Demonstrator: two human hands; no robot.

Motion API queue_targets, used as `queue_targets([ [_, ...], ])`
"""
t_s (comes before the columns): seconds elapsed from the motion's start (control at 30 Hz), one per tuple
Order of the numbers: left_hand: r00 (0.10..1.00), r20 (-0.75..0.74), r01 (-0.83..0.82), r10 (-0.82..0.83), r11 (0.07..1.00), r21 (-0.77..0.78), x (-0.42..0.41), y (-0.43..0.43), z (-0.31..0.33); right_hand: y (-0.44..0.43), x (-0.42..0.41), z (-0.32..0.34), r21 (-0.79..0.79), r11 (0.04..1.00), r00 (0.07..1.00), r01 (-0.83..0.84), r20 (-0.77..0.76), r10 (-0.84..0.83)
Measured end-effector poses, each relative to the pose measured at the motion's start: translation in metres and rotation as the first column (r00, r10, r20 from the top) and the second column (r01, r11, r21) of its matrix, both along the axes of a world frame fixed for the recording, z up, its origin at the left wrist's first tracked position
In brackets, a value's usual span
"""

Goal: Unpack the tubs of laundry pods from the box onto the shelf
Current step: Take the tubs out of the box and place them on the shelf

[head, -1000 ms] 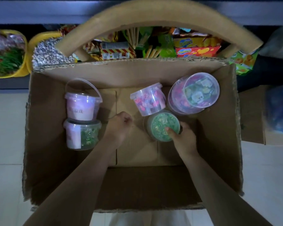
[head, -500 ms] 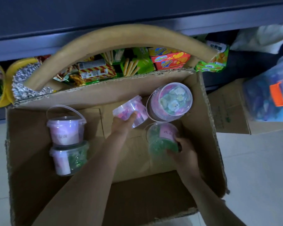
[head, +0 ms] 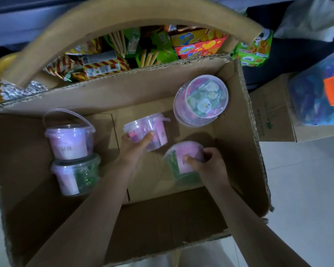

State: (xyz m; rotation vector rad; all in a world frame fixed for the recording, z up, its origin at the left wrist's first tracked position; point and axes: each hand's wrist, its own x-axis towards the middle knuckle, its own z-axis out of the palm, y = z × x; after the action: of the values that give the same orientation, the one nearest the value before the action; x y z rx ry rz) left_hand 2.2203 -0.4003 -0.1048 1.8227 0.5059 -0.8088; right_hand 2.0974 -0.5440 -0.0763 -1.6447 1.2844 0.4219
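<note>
An open cardboard box [head: 237, 143] holds several clear tubs of laundry pods. My left hand [head: 135, 143] grips a tub of pink pods [head: 152, 128] lying tilted in the middle of the box. My right hand [head: 208, 164] grips a tub of green pods with a pink label [head: 179, 164], tipped on its side near the box's right wall. At the left, a pink tub with a handle [head: 69, 141] stands above a green tub [head: 75, 174]. A wide round tub [head: 201, 101] leans in the far right corner.
Beyond the box's raised far flap [head: 143, 18], a low shelf holds snack packets and boxes [head: 197, 45]. A yellow bowl [head: 0, 64] sits at the far left. A second cardboard box [head: 274, 110] and a blue bag [head: 316, 93] stand at the right on the tiled floor.
My left hand reached forward and closed on the pink tub. My right hand tipped the green tub on its side, label up. The view shifted right and closer.
</note>
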Motion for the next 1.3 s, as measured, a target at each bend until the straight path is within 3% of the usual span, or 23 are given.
queue_targets([
  [0.2,0.99,-0.131,0.059,-0.046,0.994,0.096,-0.034,0.048,0.002,0.008,-0.007,-0.005,0.137,0.99,0.997,0.025,-0.076,-0.014],
  [0.33,0.986,-0.128,0.119,-0.103,0.984,0.129,-0.046,0.065,0.002,0.015,-0.01,-0.011,0.139,0.99,0.997,0.027,-0.077,-0.017],
  [0.6,0.992,0.081,0.088,-0.101,0.985,0.151,-0.05,0.079,0.047,0.032,-0.016,0.021,0.12,0.977,0.974,0.176,0.124,-0.191],
  [0.73,0.969,0.234,0.047,-0.076,0.991,0.126,-0.043,0.087,0.103,0.029,-0.005,0.068,0.092,0.987,0.939,0.134,0.307,-0.156],
  [0.83,0.936,0.343,0.02,-0.073,0.988,0.155,-0.036,0.095,0.149,0.028,0.007,0.118,0.074,0.992,0.877,0.103,0.464,-0.126],
  [1.0,0.844,0.534,-0.016,0.044,0.998,-0.056,-0.031,0.1,0.242,0.024,0.023,0.216,0.031,0.998,0.73,0.046,0.681,-0.054],
  [1.3,0.627,0.756,-0.076,0.188,0.981,-0.18,-0.063,0.094,0.416,0.017,0.019,0.391,-0.049,0.994,0.472,-0.093,0.877,0.088],
])
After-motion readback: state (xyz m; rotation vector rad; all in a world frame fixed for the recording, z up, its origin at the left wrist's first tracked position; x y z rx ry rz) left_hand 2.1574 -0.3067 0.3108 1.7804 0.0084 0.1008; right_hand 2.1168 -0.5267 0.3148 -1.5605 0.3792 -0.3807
